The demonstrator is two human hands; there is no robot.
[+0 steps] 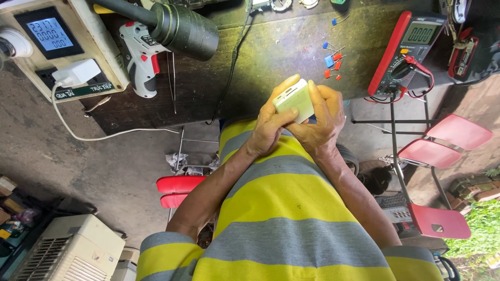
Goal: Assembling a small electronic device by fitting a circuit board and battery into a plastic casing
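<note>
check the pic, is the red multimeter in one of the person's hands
No, the red multimeter lies on the workbench, while both hands hold a small pale green box.

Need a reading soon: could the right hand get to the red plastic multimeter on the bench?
Probably yes: the right hand is near the red plastic multimeter with bare bench between, though it grips the pale green box.

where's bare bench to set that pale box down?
Both hands, left and right, grip the pale green rectangular plastic box. Widest bare patch on the dark wooden bench: between the black cable and the scattered small red and blue capacitors. Crowded: left around the white-and-red cordless screwdriver, right by the red multimeter.
</note>
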